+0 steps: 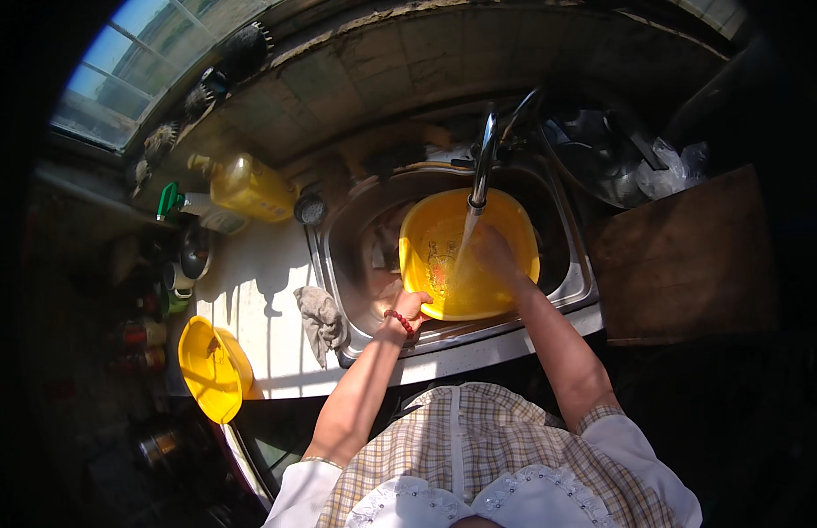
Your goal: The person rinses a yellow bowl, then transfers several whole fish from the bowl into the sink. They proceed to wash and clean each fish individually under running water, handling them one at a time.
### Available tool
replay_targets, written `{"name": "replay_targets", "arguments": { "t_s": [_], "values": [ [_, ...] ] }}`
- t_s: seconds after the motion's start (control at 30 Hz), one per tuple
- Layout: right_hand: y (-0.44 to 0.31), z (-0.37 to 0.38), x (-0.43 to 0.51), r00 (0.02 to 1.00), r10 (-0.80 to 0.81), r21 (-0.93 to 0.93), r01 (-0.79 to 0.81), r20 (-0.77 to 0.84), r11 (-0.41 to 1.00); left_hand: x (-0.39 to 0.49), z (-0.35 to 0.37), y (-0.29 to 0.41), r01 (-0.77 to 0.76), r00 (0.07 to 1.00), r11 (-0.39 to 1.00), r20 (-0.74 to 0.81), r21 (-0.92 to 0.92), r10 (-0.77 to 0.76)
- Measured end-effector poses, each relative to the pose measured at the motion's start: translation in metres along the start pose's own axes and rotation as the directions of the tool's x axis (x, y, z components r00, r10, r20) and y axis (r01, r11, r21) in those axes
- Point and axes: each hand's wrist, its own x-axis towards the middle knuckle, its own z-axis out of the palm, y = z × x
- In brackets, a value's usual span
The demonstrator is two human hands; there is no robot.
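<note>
A yellow plastic basin (478, 294) sits tilted in the stainless-steel sink (346, 264). My left hand (412, 307), with a red bead bracelet at the wrist, grips the basin's near left rim, thumb on top. Inside the basin is my right hand (495, 251), blurred and partly in shadow; whether it holds anything cannot be made out. Water runs from the chrome faucet (486, 158) into the basin, between my hands. A printed design shows on the basin's bottom through the water.
A crumpled grey cloth (321, 320) lies left of the sink. A second yellow basin (214, 369) rests at the counter's left front edge. A yellow liquid bottle (250, 188) and a spray bottle (210, 210) are at the back left. A brown board (686, 264) lies right of the sink.
</note>
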Motion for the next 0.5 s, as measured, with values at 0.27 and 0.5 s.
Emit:
{"name": "replay_targets", "arguments": {
  "t_s": [0.27,0.5],
  "values": [
    [-0.047,0.081,0.037,0.958,0.251,0.329,-0.195,-0.136,0.924,0.0,0.015,-0.003,-0.022,1.0,0.988,-0.004,0.153,0.023],
    [-0.027,0.096,0.034,0.979,0.033,0.307,0.032,-0.203,0.951,-0.003,0.01,0.001,-0.005,1.0,0.991,0.002,0.134,0.004]
  ]
}}
